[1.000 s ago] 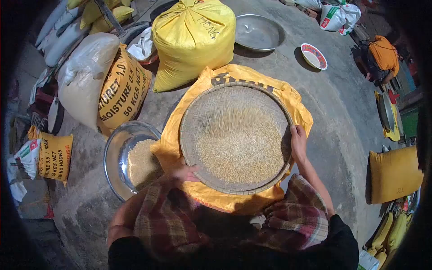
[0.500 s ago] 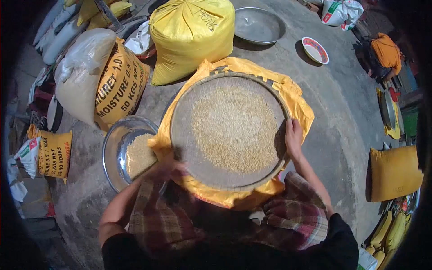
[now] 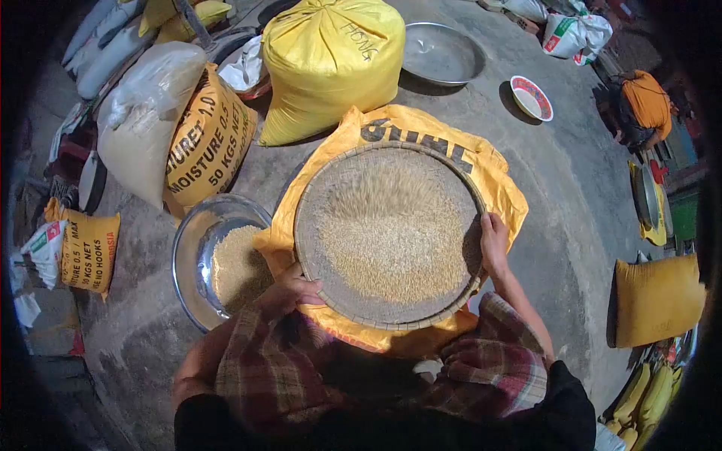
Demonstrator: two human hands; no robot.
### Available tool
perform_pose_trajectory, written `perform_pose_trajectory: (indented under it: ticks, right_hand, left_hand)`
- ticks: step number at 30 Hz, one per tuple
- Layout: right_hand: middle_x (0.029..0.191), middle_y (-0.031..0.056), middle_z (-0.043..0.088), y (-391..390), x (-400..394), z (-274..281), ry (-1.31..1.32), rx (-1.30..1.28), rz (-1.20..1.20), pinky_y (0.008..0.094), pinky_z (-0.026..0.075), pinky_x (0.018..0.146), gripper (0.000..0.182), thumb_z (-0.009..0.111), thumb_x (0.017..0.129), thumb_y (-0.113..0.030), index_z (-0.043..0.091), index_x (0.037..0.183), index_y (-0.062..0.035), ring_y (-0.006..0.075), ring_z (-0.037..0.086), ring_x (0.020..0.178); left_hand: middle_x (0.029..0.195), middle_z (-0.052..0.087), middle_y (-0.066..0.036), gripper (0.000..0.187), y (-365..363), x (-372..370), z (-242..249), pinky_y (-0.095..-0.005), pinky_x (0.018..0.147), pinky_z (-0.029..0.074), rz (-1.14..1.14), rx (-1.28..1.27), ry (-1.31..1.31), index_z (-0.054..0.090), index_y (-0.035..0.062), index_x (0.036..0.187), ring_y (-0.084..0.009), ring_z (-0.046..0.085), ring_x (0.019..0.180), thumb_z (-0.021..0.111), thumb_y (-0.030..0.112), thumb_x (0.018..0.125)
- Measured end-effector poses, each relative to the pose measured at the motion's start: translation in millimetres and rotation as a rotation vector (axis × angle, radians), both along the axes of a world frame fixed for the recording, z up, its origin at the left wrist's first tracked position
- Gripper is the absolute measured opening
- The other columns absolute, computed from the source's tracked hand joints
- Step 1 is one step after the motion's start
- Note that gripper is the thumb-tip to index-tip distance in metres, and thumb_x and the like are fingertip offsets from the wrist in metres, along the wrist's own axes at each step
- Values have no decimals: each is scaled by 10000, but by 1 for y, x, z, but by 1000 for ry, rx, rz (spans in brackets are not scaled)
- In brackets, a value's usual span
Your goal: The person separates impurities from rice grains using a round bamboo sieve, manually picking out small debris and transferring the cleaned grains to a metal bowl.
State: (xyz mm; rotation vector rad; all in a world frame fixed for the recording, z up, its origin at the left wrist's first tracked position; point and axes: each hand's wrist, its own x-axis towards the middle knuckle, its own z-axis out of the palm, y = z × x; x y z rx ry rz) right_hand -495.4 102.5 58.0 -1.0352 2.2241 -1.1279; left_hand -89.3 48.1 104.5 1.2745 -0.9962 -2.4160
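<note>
A round woven tray (image 3: 338,289) is held level above an orange sack (image 3: 500,192). Pale grain (image 3: 398,248) covers its middle, and the far part of the grain is streaked by motion. My left hand (image 3: 289,289) grips the near left rim, thumb on top. The right rim is in my right hand (image 3: 494,242), its fingers partly hidden under the tray. Just left of the tray stands a shiny metal bowl (image 3: 184,259) with more grain (image 3: 239,263) in it.
A full yellow sack (image 3: 331,75) stands beyond the tray, beside a metal basin (image 3: 442,54). Nearby are a printed orange sack (image 3: 210,143) and a small red-rimmed bowl (image 3: 531,99). A person in orange (image 3: 647,101) is at the far right.
The tray has shifted slightly towards me and to the right, uncovering more of the orange sack's far side. Its far grain has become streaked. My left hand shows more clearly on the rim.
</note>
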Motion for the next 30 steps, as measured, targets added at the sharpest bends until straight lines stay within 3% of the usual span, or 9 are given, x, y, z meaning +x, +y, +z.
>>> perform_pose_trajectory:
  ticks: [4, 6, 10, 12, 19, 21, 24, 27, 30]
  right_hand:
    - [776, 66, 541, 10, 5, -1, -137, -29, -21, 298, 392, 669, 315, 426, 898, -240, 531, 935, 54, 141, 467, 722]
    - [825, 64, 542, 16, 16, 19, -96, -115, -37, 273, 385, 684, 321, 405, 914, -246, 533, 951, 46, 120, 459, 755]
    - [768, 60, 512, 18, 17, 27, -94, -268, -46, 277, 382, 666, 317, 409, 911, -250, 530, 929, 43, 128, 443, 721]
    - [739, 63, 494, 5, 11, 10, -81, -184, -52, 278, 377, 649, 310, 422, 902, -250, 527, 907, 41, 128, 434, 701]
    - [701, 91, 495, 8, 14, 5, -31, -36, -38, 314, 387, 620, 309, 451, 883, -257, 519, 853, 44, 162, 442, 655]
    - [708, 105, 510, 2, 15, 20, 21, -9, -24, 324, 394, 623, 317, 453, 882, -262, 516, 849, 47, 172, 453, 654]
    - [765, 191, 546, -6, -3, 26, 83, 142, 76, 362, 419, 663, 307, 446, 888, -259, 498, 902, 44, 237, 527, 713]
    - [761, 204, 533, 15, 5, 21, 141, 56, 53, 369, 418, 667, 291, 437, 891, -248, 493, 929, 34, 261, 535, 723]
    - [751, 239, 525, 5, 14, 15, 233, 55, 70, 411, 412, 648, 278, 428, 896, -247, 472, 906, 27, 352, 540, 703]
  left_hand:
    - [1149, 485, -113, 524, 4, 9, 13, -370, 826, 484, -67, 33, -120, 312, 33, 1276, -223, 522, 1002, 550, 157, 826]
    - [1121, 490, -119, 515, 10, 22, 1, -364, 819, 490, -111, -128, -297, 306, 31, 1259, -232, 537, 987, 555, 134, 821]
    - [1088, 501, -123, 479, 19, 15, 9, -364, 805, 498, 19, -483, -165, 329, 27, 1218, -242, 557, 946, 568, 125, 815]
    - [1082, 513, -125, 483, 1, 11, -8, -358, 790, 501, -30, -62, -75, 331, 27, 1212, -248, 565, 932, 580, 111, 805]
    - [1130, 518, -120, 507, 0, 16, 9, -343, 816, 482, -42, -47, -182, 378, 39, 1232, -250, 540, 996, 601, 161, 793]
    - [1117, 522, -128, 411, -26, 33, 8, -354, 795, 490, -514, -356, -188, 443, 8, 1158, -229, 562, 946, 590, 146, 799]
    - [1050, 550, -116, 406, -2, 24, 21, -328, 770, 483, -327, -271, -182, 466, -9, 1127, -205, 563, 926, 605, 170, 790]
    - [948, 593, -97, 410, 19, 0, 23, -288, 734, 471, -10, -149, -125, 501, -34, 1082, -170, 563, 895, 627, 206, 775]
    - [861, 595, -64, 374, -2, 16, 5, -271, 675, 461, -114, 30, -207, 512, -16, 1060, -142, 557, 808, 629, 199, 776]
